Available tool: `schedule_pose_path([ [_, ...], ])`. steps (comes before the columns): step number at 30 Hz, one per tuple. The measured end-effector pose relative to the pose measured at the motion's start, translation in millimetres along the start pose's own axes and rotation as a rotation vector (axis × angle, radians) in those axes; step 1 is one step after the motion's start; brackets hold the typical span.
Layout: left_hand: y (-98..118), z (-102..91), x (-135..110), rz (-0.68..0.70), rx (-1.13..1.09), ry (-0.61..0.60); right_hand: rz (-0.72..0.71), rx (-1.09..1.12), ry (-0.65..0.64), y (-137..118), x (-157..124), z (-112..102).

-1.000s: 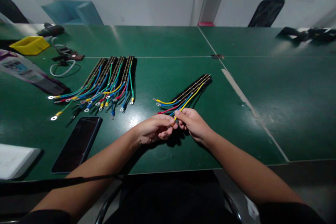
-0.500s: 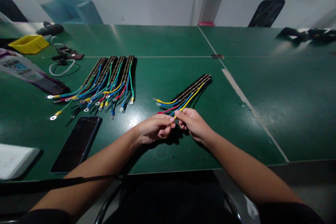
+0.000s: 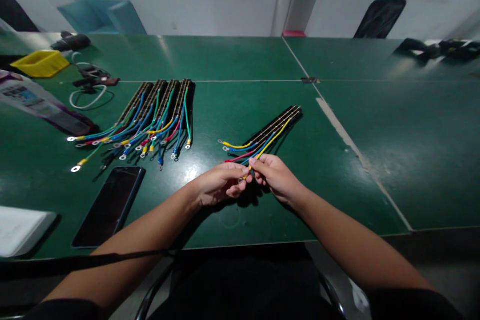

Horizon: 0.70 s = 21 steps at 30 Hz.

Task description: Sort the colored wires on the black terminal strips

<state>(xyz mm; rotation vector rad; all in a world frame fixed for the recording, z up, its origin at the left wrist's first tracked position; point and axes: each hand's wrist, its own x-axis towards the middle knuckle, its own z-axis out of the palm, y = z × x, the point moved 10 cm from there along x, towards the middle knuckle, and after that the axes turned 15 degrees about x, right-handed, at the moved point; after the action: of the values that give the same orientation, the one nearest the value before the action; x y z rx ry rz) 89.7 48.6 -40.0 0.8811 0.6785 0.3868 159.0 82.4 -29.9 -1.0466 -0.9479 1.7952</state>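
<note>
A bundle of black strips with coloured wires (image 3: pixel 270 131) lies slanted on the green table (image 3: pixel 232 60), its ring-terminal ends fanned toward me. A yellow wire (image 3: pixel 267 146) from it runs down into my hands. My left hand (image 3: pixel 221 185) pinches that wire's tip between thumb and forefinger. Touching it from the right, my right hand (image 3: pixel 275 176) is closed on the same yellow wire just above the tip. The terminal itself is mostly hidden by my fingers.
A larger fan of wired strips (image 3: pixel 150 115) lies to the left. A dark phone (image 3: pixel 110 205) sits near the front edge, a white object (image 3: pixel 20 230) at far left. A yellow tray (image 3: pixel 39 62), white cable (image 3: pixel 88 97) and black items (image 3: pixel 435 49) lie farther back.
Almost nothing differs. Both hands stay pinched on the yellow wire's end, with only slight finger movement.
</note>
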Motion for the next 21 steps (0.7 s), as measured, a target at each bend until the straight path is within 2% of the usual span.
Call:
schedule_pose_path([
  [8, 0.2, 1.7, 0.5, -0.007, -0.031, -0.013, 0.008, -0.005, 0.007, -1.5, -1.8, 1.0],
  [14, -2.6, 0.2, 0.3, -0.028, 0.031, -0.005, 0.011, -0.04, -0.003, -1.1, -2.2, 1.7],
  [21, 1.2, 2.0, 0.3, 0.015, 0.009, -0.016, 0.016, -0.021, 0.001, -1.3, -3.5, 1.9],
])
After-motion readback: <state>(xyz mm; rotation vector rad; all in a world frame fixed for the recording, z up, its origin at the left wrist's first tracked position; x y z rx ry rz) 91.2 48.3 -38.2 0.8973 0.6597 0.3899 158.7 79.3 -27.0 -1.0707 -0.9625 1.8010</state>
